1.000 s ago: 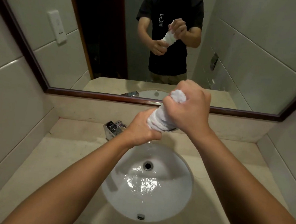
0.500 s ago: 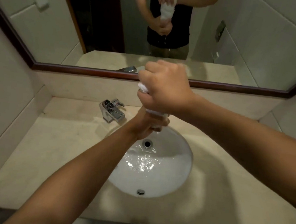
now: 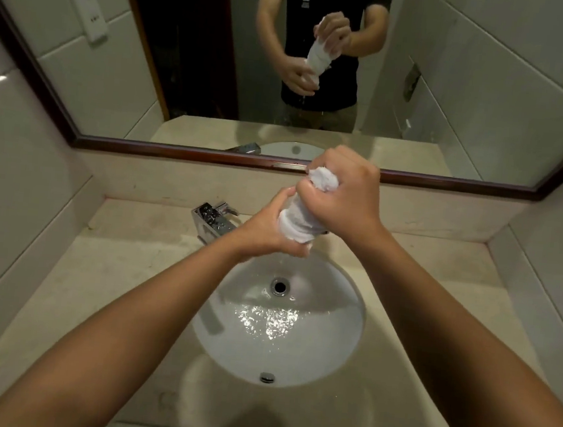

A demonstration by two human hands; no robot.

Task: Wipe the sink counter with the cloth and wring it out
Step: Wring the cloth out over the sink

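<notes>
- Both hands on the white cloth [image 3: 302, 217], rolled into a thick twist, held upright-ish over the far rim of the basin [image 3: 338, 363].
- R hand [image 3: 345, 198] wraps the top end; a tuft of cloth pokes out above its knuckles. L hand [image 3: 264, 234] grips the bottom end, directly below R.
- Water pooled in the basin beneath the hands; drain [image 3: 280, 286] just under L hand. Chrome faucet [image 3: 212, 220] close beside L wrist.
- My read: wring step underway, wipe probably done.
- Risks I see: cloth sits near the basin's back edge, so drips could land on the counter [image 3: 94, 281] & re-wet it. Wet roll may slip if L grip loosens. L elbow swing could knock the faucet lever.
</notes>
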